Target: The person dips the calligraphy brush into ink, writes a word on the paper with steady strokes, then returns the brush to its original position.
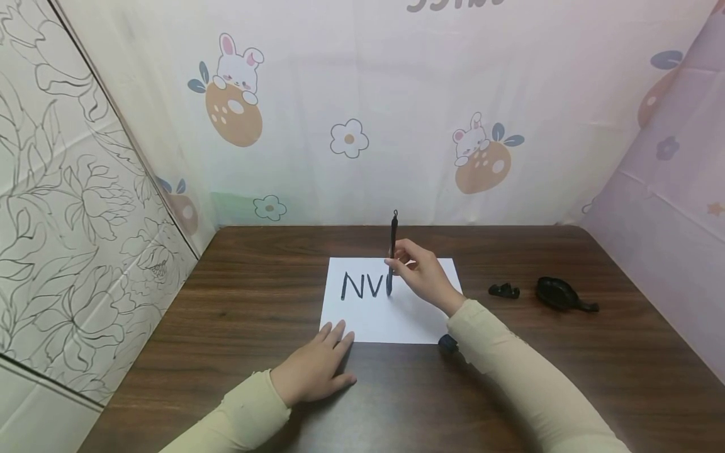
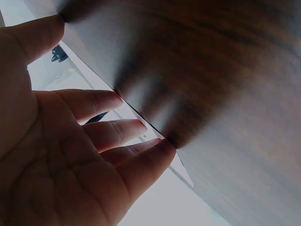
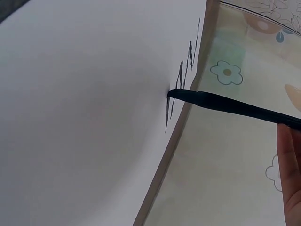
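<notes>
A black calligraphy brush [image 1: 393,236] with a hanging loop at its top stands nearly upright in my right hand [image 1: 421,274]. Thumb and fingers pinch its handle. In the right wrist view the bent brush tip [image 3: 175,94] touches the white paper [image 3: 94,117] at a dark stroke. The paper [image 1: 396,324] bears a black N [image 1: 352,286], a V [image 1: 374,284] and a vertical stroke beside the brush. My left hand [image 1: 314,368] lies with spread fingers at the sheet's lower left edge, fingertips on the paper, thumb on the table.
Right of the paper lie a small black brush rest [image 1: 504,290] and a black, pan-shaped dish with a short handle [image 1: 561,294]. A dark object [image 1: 447,343], partly behind the right sleeve, sits at the paper's lower right corner. A patterned curtain [image 1: 396,94] hangs behind the wooden table [image 1: 243,302].
</notes>
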Demonstrator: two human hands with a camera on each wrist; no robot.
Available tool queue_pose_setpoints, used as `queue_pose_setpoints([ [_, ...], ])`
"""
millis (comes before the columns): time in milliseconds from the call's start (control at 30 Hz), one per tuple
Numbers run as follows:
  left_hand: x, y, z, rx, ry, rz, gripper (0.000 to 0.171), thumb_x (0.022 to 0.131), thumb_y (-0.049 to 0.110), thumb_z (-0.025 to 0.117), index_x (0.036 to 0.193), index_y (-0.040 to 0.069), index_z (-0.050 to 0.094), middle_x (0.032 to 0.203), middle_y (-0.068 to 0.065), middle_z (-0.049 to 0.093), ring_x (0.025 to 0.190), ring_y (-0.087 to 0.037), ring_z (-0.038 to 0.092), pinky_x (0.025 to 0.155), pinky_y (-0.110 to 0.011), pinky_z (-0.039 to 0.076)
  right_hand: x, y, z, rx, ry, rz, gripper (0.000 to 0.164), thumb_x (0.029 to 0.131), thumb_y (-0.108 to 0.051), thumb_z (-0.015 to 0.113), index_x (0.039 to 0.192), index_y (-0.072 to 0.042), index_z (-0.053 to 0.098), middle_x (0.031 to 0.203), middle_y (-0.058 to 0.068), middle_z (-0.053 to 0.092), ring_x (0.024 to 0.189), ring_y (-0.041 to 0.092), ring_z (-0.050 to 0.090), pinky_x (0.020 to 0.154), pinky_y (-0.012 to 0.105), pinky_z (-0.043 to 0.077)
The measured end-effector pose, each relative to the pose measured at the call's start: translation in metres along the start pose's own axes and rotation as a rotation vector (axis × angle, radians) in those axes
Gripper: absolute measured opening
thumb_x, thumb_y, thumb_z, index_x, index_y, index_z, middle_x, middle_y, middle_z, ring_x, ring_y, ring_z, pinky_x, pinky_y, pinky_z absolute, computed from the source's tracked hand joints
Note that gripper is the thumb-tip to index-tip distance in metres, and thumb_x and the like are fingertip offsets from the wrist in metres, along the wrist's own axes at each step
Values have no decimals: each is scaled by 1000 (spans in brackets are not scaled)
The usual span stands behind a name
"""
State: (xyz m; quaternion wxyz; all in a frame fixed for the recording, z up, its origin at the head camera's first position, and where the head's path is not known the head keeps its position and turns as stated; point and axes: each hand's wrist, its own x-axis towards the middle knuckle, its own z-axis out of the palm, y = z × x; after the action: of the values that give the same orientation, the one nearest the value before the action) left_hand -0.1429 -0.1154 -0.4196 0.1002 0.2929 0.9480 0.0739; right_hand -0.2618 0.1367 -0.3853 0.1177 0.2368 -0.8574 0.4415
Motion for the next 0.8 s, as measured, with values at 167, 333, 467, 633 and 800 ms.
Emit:
queue_pose_setpoints([
  [167,1,0,0,-4,-9,-6,74,92,50,60,148,5,42,157,-21,34,143,-42,33,112,-52,38,-4,-2,0,-5,6,-13,18,92,-16,68,109,-14,61,90,3,67,80,14,68,72,29,57],
  [333,1,0,0,-1,-13,-9,74,92,50,60,148,5,42,157,-21,33,144,-42,33,112,-52,39,-6,-3,-1,-5,1,-11,19,93,-16,68,110,-14,61,91,4,67,80,15,70,73,30,57],
  [467,1,0,-1,7,-14,-6,74,92,50,60,148,5,42,157,-21,33,144,-42,33,112,-51,38,-5,-4,-4,8,13,-7,18,94,-17,66,111,-13,60,90,4,67,80,16,70,73,29,57],
  [633,1,1,-1,7,-22,-9,74,92,51,59,148,5,42,157,-21,33,144,-42,32,113,-51,37,-1,-1,-10,35,59,-9,19,94,-15,67,111,-11,59,89,5,65,80,20,70,72,28,58],
  [800,1,2,-2,6,-20,-7,74,92,50,60,148,4,42,157,-21,33,144,-42,33,113,-52,37,3,1,-18,50,107,-25,20,93,-15,67,111,-8,59,90,8,65,76,22,69,70,25,58],
])
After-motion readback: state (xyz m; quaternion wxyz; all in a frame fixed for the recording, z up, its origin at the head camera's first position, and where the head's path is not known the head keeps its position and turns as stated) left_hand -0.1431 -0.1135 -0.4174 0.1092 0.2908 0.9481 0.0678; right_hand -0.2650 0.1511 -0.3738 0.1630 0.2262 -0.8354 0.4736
